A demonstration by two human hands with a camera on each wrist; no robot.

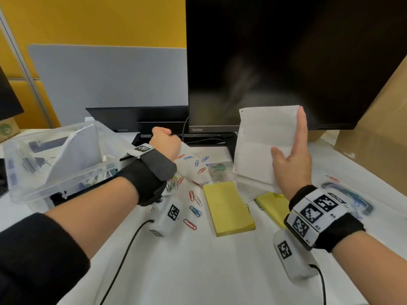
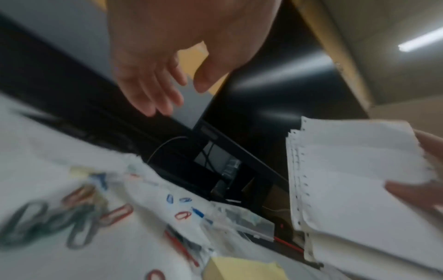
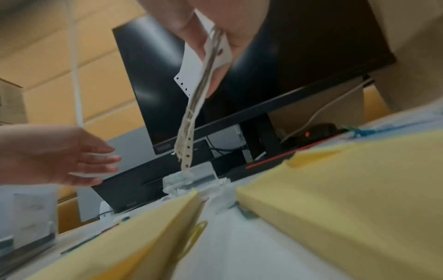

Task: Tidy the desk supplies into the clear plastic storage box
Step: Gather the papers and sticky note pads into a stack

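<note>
My right hand (image 1: 290, 155) holds a stack of white punched paper (image 1: 264, 142) upright above the desk, in front of the monitor. The thumb pinches the stack's front and the index finger lies along its right edge. The paper stack (image 3: 191, 113) hangs edge-on in the right wrist view. My left hand (image 2: 167, 85) hovers empty beside the clear plastic storage box (image 1: 28, 194), its fingers straight and relaxed. The box at the left holds white paper and dark supplies. Two yellow sticky-note pads (image 1: 228, 208) (image 1: 275, 205) and several coloured paper clips (image 1: 193, 194) lie on the white desk.
A large dark monitor (image 1: 286, 62) stands behind the hands, with a lower black screen (image 1: 136, 119) to its left. A cardboard box (image 1: 378, 128) leans at the right. A small clear case (image 1: 219, 171) sits by the pads, and a clear dark-rimmed item (image 1: 352, 194) lies at the right.
</note>
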